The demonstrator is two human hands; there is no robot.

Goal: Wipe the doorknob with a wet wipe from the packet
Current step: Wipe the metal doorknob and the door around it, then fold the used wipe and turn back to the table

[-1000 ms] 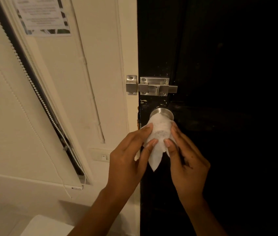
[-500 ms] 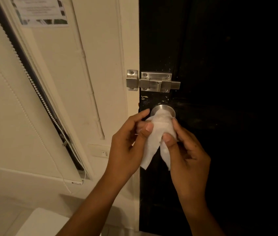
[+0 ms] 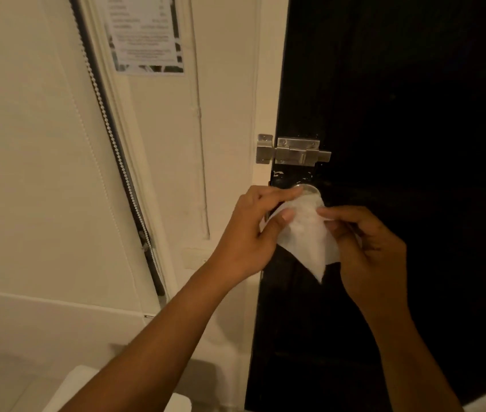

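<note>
A white wet wipe (image 3: 307, 233) is draped over the round metal doorknob (image 3: 310, 190) on the black door (image 3: 414, 114); only the knob's top rim shows above it. My left hand (image 3: 250, 233) pinches the wipe's left side between thumb and forefinger, right at the knob. My right hand (image 3: 366, 242) holds the wipe's right side with curled fingers. The wipe's lower corner hangs down in a point between both hands. The packet is not in view.
A steel slide bolt (image 3: 293, 151) sits just above the knob, bridging door and cream frame (image 3: 265, 84). A beaded blind cord (image 3: 111, 129) runs down the wall at left, beside a printed notice (image 3: 146, 34). A white object (image 3: 81, 391) lies at the bottom.
Both hands have turned the wipe around the knob; my left fingers moved up to the knob's top and my right hand slid to the right side. The hanging corner swung rightward.
</note>
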